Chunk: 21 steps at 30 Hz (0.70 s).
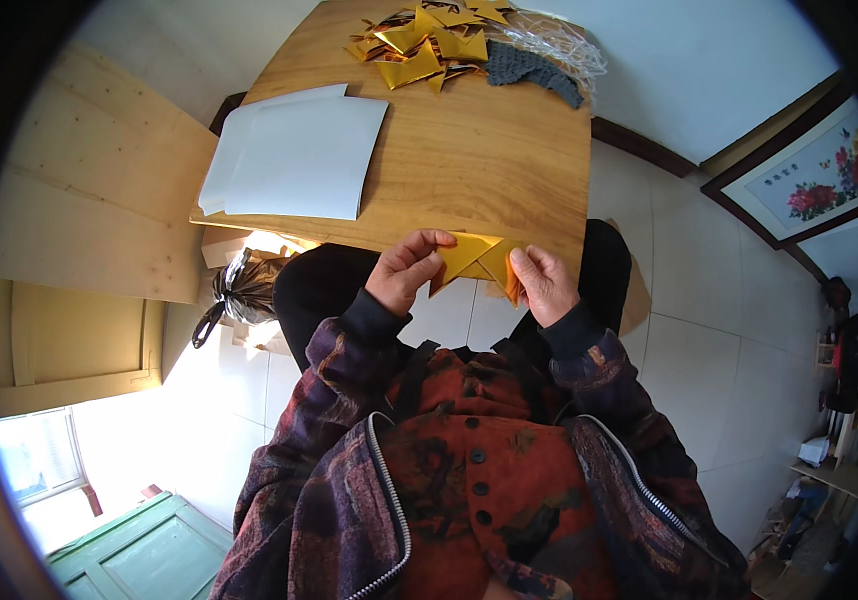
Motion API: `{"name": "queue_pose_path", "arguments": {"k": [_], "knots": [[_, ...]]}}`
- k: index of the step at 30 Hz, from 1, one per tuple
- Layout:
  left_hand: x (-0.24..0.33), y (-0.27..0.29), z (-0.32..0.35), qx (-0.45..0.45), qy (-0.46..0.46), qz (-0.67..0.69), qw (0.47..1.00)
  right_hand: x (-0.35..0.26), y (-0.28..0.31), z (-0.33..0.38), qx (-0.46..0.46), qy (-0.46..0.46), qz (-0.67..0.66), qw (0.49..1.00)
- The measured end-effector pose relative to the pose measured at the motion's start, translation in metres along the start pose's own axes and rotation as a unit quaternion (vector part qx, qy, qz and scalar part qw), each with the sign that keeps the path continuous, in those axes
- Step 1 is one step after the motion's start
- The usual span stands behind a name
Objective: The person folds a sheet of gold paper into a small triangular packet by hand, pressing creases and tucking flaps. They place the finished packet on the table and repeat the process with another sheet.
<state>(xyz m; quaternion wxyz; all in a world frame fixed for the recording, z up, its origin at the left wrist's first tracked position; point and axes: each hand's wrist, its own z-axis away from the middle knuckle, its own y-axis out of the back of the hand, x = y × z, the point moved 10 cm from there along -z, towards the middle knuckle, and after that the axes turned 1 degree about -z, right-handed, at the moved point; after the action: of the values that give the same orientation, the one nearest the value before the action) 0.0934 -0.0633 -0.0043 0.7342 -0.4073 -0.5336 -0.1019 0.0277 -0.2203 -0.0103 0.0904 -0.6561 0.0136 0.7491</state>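
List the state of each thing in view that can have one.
Gold paper: folded
Left hand: pinching the gold paper's left end
Right hand: pinching the gold paper's right end
White sheets: stacked, edges uneven
Gold pieces: folded, heaped
Gray knitted piece: bent in a curve
Clear plastic: crumpled
Dark plastic bag: gathered at the neck
Patterned jacket: unzipped

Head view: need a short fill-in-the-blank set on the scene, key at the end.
1. Counting the left hand and the right hand, the folded gold piece is held by ____ hands.
2. Of left and right, the white sheets lie toward the wooden table's ____ side.
3. In the picture, the grey cloth lies to the ____ of the gold pile.

Missing words: two; left; right.
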Motion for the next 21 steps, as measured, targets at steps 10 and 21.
{"name": "queue_pose_path", "arguments": {"k": [10,21], "knots": [[0.020,0.013,-0.072,0.187,-0.150,-0.585,0.775,-0.032,0.028,-0.076,0.157,0.049,0.550,0.819],[-0.001,-0.009,-0.076,0.077,-0.164,-0.724,0.666,-0.005,-0.002,-0.047,0.028,0.131,0.596,0.792]]}}
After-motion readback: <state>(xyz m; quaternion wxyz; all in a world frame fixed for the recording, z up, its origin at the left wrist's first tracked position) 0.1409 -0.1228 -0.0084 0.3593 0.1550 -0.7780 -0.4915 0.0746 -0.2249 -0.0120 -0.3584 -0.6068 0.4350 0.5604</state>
